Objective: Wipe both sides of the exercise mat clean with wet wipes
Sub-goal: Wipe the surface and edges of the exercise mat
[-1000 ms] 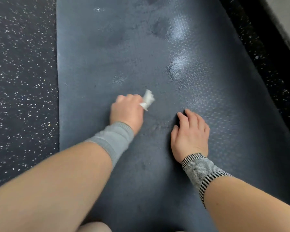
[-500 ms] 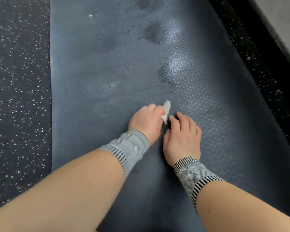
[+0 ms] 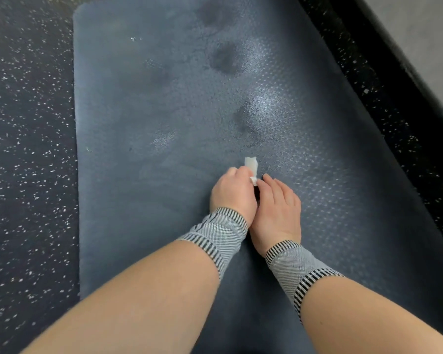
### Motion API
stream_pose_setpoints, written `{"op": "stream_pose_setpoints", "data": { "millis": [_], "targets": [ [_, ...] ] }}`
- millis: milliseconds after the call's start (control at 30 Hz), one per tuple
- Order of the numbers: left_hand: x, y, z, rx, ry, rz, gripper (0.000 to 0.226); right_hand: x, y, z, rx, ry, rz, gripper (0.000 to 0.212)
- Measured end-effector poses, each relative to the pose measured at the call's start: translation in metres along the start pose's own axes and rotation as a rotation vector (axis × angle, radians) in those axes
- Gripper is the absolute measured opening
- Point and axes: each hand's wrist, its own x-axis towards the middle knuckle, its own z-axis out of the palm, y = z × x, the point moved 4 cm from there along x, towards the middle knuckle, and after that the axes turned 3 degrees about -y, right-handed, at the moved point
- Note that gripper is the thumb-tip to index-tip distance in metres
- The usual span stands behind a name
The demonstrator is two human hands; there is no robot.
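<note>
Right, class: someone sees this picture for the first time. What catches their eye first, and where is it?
First, the two hands side by side in the middle: the left hand grips a white wet wipe against the grey exercise mat, while the right hand rests flat beside it. Next, the shiny wet patches further up the mat, then the striped wristbands.

Your left hand (image 3: 232, 191) is curled into a fist; your right hand (image 3: 278, 209) lies flat, fingers straight, touching it.

Dim, soft light; glare patches on the mat (image 3: 266, 106); edges bowed, slightly blurred.
</note>
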Motion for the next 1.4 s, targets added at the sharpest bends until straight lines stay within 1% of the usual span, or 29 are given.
{"op": "stream_pose_setpoints", "data": {
  "millis": [67, 100, 200, 233, 300, 333, 400, 467, 500, 533, 567, 633, 667, 700, 767, 800, 833, 867, 933, 967, 1000, 1033, 1133, 1167, 1233, 1267, 1333, 1400],
  "targets": [
    [0.006, -0.008, -0.006, 0.060, -0.047, 0.078, 0.018, 0.004, 0.007, -0.015, 0.170, 0.055, 0.026, 0.047],
    [0.012, -0.016, -0.011, 0.073, -0.049, 0.077, 0.019, 0.007, 0.012, -0.022, 0.221, 0.080, 0.035, 0.049],
    [0.031, -0.034, -0.031, 0.029, -0.007, -0.052, 0.021, 0.016, 0.011, -0.031, 0.194, 0.070, -0.050, 0.060],
    [0.033, -0.030, -0.033, 0.019, -0.034, -0.042, 0.023, 0.022, 0.005, -0.029, 0.183, 0.045, -0.089, 0.065],
    [0.033, -0.013, -0.027, -0.028, -0.168, 0.054, 0.027, 0.033, -0.011, -0.022, 0.176, -0.026, -0.149, 0.068],
    [0.031, -0.008, -0.024, -0.046, -0.224, 0.108, 0.030, 0.039, -0.015, -0.018, 0.166, -0.058, -0.156, 0.064],
    [0.029, -0.008, -0.026, -0.091, -0.259, 0.186, 0.037, 0.049, -0.014, -0.017, 0.142, -0.054, -0.164, 0.048],
    [0.034, -0.017, -0.029, -0.146, -0.180, 0.209, 0.031, 0.055, -0.003, -0.027, 0.088, -0.003, -0.205, 0.030],
    [0.039, -0.020, -0.032, -0.147, -0.099, 0.200, 0.029, 0.061, 0.008, -0.034, 0.080, 0.030, -0.176, 0.025],
    [0.045, -0.021, -0.035, -0.132, -0.017, 0.186, 0.033, 0.069, 0.023, -0.043, 0.094, 0.081, -0.085, 0.021],
    [0.054, -0.020, -0.038, -0.112, 0.041, 0.183, 0.035, 0.080, 0.043, -0.055, 0.126, 0.148, 0.054, 0.020],
    [0.078, -0.016, -0.043, -0.063, 0.095, 0.218, 0.038, 0.101, 0.087, -0.083, 0.205, 0.318, 0.375, 0.019],
    [0.093, -0.013, -0.046, -0.027, 0.102, 0.242, 0.039, 0.109, 0.105, -0.094, 0.196, 0.385, 0.489, 0.020],
    [0.109, -0.010, -0.048, 0.018, 0.100, 0.268, 0.040, 0.114, 0.117, -0.102, 0.151, 0.405, 0.560, 0.021],
    [0.138, -0.003, -0.045, 0.147, 0.067, 0.306, 0.042, 0.117, 0.120, -0.102, 0.050, 0.356, 0.623, 0.022],
    [0.148, 0.000, -0.040, 0.209, 0.041, 0.321, 0.043, 0.114, 0.111, -0.096, 0.028, 0.314, 0.611, 0.021],
    [0.155, 0.001, -0.034, 0.259, 0.018, 0.332, 0.044, 0.110, 0.096, -0.086, 0.013, 0.261, 0.556, 0.020],
    [0.158, 0.000, -0.027, 0.292, 0.009, 0.338, 0.045, 0.105, 0.076, -0.074, -0.006, 0.194, 0.447, 0.018],
    [0.158, -0.005, -0.020, 0.308, 0.035, 0.335, 0.046, 0.091, 0.042, -0.057, 0.034, 0.047, 0.190, 0.014],
    [0.158, -0.005, -0.019, 0.302, 0.040, 0.338, 0.046, 0.087, 0.037, -0.057, 0.068, 0.020, 0.121, 0.012],
    [0.157, -0.005, -0.018, 0.308, 0.037, 0.345, 0.046, 0.090, 0.043, -0.065, 0.104, 0.048, 0.108, 0.011],
    [0.158, -0.005, -0.018, 0.321, 0.027, 0.343, 0.046, 0.100, 0.057, -0.075, 0.124, 0.106, 0.158, 0.010],
    [0.159, -0.005, -0.020, 0.320, 0.012, 0.334, 0.047, 0.127, 0.106, -0.105, 0.122, 0.354, 0.457, 0.013],
    [0.159, -0.005, -0.020, 0.322, 0.002, 0.328, 0.047, 0.135, 0.117, -0.107, 0.124, 0.374, 0.536, 0.015],
    [0.157, -0.004, -0.020, 0.342, -0.015, 0.316, 0.048, 0.141, 0.115, -0.100, 0.092, 0.294, 0.608, 0.018],
    [0.157, -0.004, -0.021, 0.349, -0.021, 0.307, 0.050, 0.140, 0.105, -0.094, 0.072, 0.241, 0.590, 0.018],
    [0.158, -0.002, -0.022, 0.349, -0.031, 0.301, 0.051, 0.134, 0.073, -0.082, 0.076, 0.098, 0.468, 0.016],
    [0.158, -0.002, -0.022, 0.344, -0.031, 0.299, 0.051, 0.124, 0.043, -0.071, 0.143, -0.051, 0.312, 0.014]
  ]
}}
